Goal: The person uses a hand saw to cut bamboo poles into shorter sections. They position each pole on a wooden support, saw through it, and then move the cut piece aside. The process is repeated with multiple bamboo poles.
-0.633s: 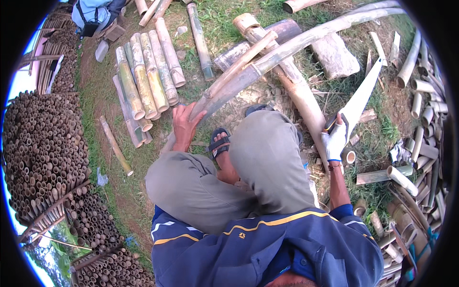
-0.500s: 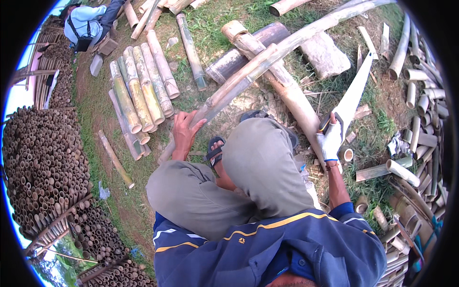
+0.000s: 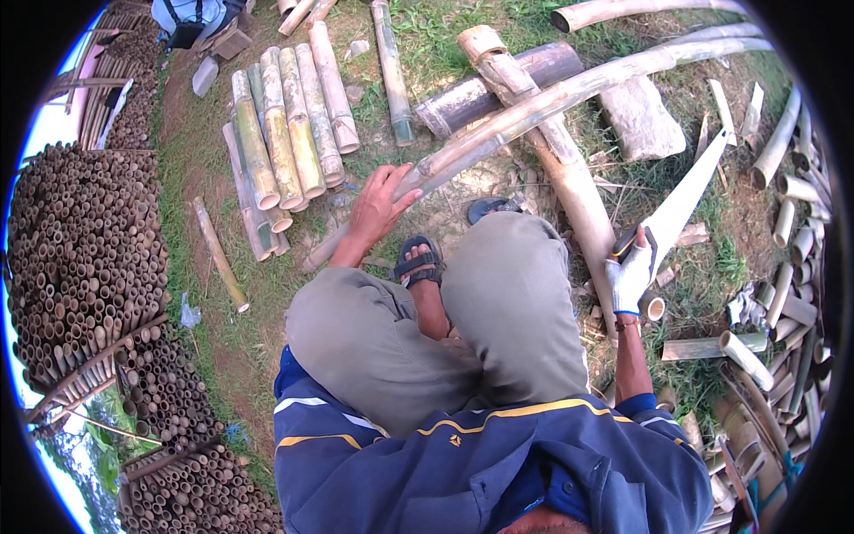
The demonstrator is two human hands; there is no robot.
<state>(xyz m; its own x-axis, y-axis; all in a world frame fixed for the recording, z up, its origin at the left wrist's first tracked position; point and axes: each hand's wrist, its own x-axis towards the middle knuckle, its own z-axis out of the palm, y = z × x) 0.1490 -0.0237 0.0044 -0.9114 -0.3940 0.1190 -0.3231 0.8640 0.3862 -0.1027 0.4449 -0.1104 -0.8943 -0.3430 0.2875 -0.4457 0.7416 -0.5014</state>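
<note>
A long bamboo pole slants from beside my left knee to the far right, resting across a thick bamboo piece. My bare left hand is closed round the pole near its close end. In my right hand, which wears a white glove, is the dark handle of a handsaw. Its pale blade points up and away to the right, apart from the pole. Part of the saw handle is hidden by the glove.
A dark log lies under the thick piece, beside a stone block. Cut bamboo lengths lie in a row at left. Stacked bamboo fills the far left; loose offcuts heap at right. A person sits at the upper left.
The whole view has shifted. The pole appears rolled, so the step in its upper side no longer shows. My left hand lies more over the top of it. The handsaw stays in my right hand.
</note>
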